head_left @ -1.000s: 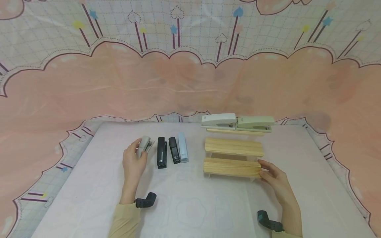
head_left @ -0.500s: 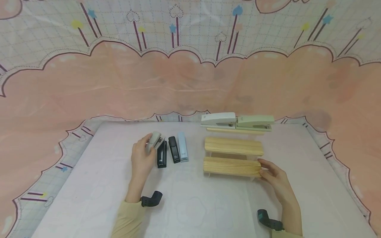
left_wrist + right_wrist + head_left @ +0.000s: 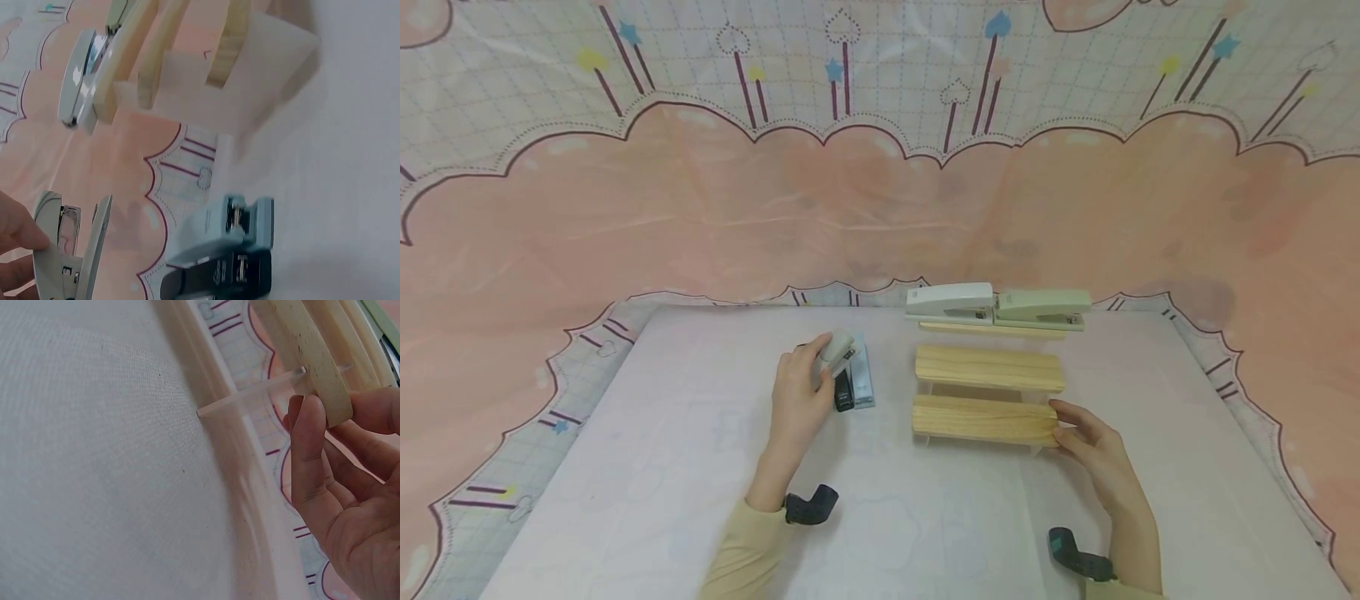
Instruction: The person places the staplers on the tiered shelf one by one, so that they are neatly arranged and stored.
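Note:
My left hand [image 3: 797,396] holds a small grey stapler [image 3: 841,350] in the air, its jaw apart in the left wrist view. Under it on the table stand a small black stapler [image 3: 844,396], partly covered, and a light blue stapler [image 3: 862,379] beside that. A larger black stapler is hidden behind the left hand in the head view. With thumb and fingers, my right hand [image 3: 356,506] pinches the right end of the lowest wooden board [image 3: 977,419] of a three-step display rack with clear supports [image 3: 250,394].
On the rack's top board [image 3: 1000,332] a white stapler [image 3: 951,302] and a pale green stapler [image 3: 1043,308] stand end to end. The middle board [image 3: 988,369] bears nothing. White cloth covers the table [image 3: 625,467]; a patterned peach curtain [image 3: 775,208] hangs behind.
My left hand has carried the grey stapler to the right, past the larger black stapler and over the small black one. The right hand has stayed at the board's end.

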The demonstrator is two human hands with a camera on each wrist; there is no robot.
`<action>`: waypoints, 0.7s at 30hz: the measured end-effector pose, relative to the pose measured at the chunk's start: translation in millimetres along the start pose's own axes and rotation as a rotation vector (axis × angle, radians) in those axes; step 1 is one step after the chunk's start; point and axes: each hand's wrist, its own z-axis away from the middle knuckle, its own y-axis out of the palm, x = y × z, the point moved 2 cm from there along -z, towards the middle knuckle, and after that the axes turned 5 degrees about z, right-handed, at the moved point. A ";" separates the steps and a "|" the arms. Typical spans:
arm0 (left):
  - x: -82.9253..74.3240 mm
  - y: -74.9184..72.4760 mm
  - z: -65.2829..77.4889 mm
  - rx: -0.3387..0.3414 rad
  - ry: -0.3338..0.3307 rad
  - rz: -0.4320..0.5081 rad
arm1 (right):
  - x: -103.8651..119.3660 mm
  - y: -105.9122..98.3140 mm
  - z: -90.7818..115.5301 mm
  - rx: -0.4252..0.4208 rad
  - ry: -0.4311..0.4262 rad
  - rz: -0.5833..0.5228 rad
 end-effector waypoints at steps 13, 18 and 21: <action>-27.3 24.9 -0.7 0.032 0.124 -0.009 | 0.5 0.7 0.1 -0.005 0.039 0.021; -36.2 33.4 -0.7 0.053 0.154 -0.013 | 0.6 0.7 -0.1 -0.007 0.029 0.023; -40.4 39.3 -0.3 0.068 0.177 -0.020 | 0.1 0.5 -0.2 -0.006 0.026 0.024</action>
